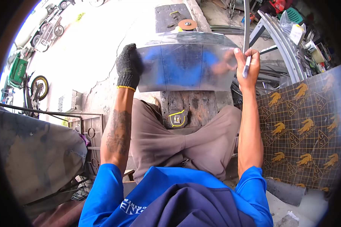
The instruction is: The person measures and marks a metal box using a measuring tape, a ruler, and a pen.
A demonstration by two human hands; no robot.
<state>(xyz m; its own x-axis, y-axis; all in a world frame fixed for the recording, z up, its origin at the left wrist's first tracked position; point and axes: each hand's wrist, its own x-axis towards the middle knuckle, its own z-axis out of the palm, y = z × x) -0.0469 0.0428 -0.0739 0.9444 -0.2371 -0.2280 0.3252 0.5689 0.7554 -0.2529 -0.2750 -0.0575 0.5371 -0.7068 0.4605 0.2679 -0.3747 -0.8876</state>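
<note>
A shiny metal sheet is tilted up over the wooden bench in front of me, with two dark lines across it and the blue shirt reflected in it. My left hand, in a black knit glove with a yellow cuff, is closed on the sheet's left edge. My bare right hand is closed round a long thin metal bar at the sheet's right edge. The bar's dark lower end pokes out below the fingers. Between my knees, a black and yellow tape measure lies on the bench.
Behind the sheet is a brown abrasive disc. A printed dark panel leans at the right, below metal frame bars and clutter. A metal gate and a cloth-covered object stand at left, with motorbikes beyond.
</note>
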